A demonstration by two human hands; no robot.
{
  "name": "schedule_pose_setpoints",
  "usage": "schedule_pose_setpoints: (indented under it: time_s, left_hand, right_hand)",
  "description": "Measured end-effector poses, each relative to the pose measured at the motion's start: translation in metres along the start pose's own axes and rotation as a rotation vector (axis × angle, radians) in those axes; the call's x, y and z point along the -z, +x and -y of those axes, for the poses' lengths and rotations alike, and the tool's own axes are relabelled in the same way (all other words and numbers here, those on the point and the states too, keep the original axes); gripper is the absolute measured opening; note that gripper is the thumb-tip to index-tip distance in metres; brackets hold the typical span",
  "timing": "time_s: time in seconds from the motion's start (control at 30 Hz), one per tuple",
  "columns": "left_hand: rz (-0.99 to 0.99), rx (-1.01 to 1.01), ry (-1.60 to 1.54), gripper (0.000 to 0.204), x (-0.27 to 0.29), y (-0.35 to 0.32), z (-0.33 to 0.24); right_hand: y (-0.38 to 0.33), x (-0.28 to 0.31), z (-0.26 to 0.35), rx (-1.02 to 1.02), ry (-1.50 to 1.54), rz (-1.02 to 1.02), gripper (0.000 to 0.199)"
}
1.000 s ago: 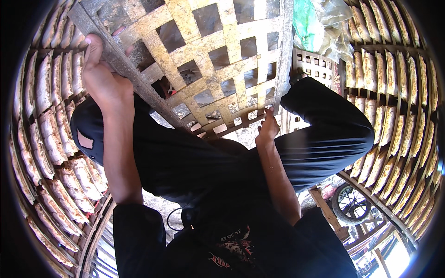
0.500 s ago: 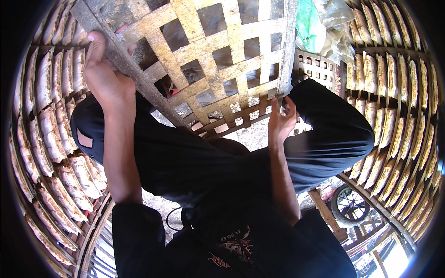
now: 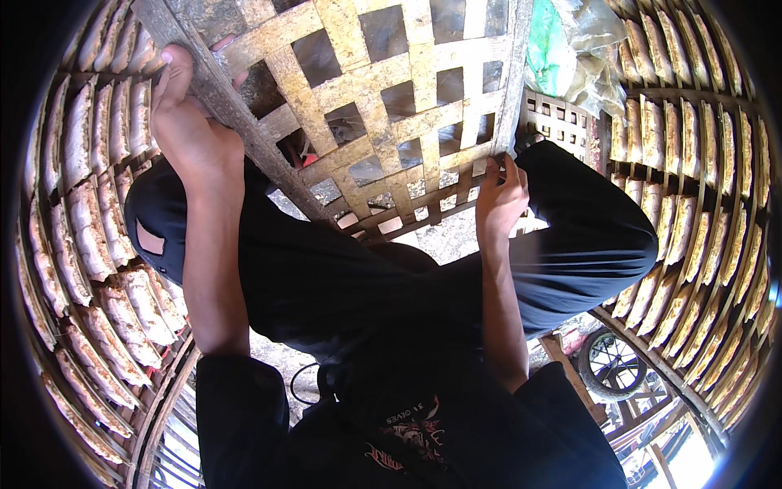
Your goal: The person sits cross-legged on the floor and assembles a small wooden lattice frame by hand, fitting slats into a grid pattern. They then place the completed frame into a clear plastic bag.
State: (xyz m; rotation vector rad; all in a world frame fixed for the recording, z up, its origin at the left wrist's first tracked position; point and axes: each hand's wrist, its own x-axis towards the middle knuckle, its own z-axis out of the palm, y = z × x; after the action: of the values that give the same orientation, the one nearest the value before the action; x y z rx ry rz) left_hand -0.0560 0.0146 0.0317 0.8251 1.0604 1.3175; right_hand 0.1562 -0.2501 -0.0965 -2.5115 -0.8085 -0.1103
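Observation:
A woven bamboo lattice rack [image 3: 377, 114] with wooden side bars leans up in front of me, tilted, its lower end between my knees. My left hand [image 3: 195, 130] grips the left side bar, thumb on the near side and fingertips showing through the gaps behind. At the lower right corner, my right hand [image 3: 502, 200] pinches the rack's edge with curled fingers; part of those fingers is hidden. Through the lattice openings a small red thing [image 3: 309, 159] shows, too covered to name.
Rows of curved, pale brown-edged pieces line slatted racks on the left [image 3: 85, 232] and right [image 3: 692, 212]. Clear and green plastic sheeting [image 3: 574, 53] hangs beyond the rack, above a small pale lattice panel [image 3: 562, 122]. A spoked wheel [image 3: 612, 364] stands at lower right.
The lattice rack has shifted slightly to the right, my left hand moving with it. My right hand's fingers have closed in at the rack's lower right corner.

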Motion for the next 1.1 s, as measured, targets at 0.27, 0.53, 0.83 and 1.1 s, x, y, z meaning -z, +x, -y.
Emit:
schedule_pose_setpoints:
  time_s: [0.27, 0.53, 0.83, 1.1]
  left_hand:
    - [0.001, 0.009, -0.003, 0.037, -0.001, 0.000, 0.000]
    - [0.031, -0.024, 0.001, 0.040, 0.001, 0.000, 0.000]
    - [0.044, -0.038, -0.019, 0.040, 0.001, 0.000, 0.002]
    - [0.031, -0.044, -0.038, 0.037, -0.003, -0.001, 0.003]
  right_hand:
    - [-0.015, 0.014, -0.004, 0.166, -0.218, 0.123, 0.045]
    - [-0.021, 0.046, 0.017, 0.278, -0.593, 0.701, 0.076]
    - [-0.004, 0.045, -0.014, 0.815, -1.157, 0.611, 0.074]
    - [0.008, 0.053, -0.015, 1.202, -1.546, 0.493, 0.070]
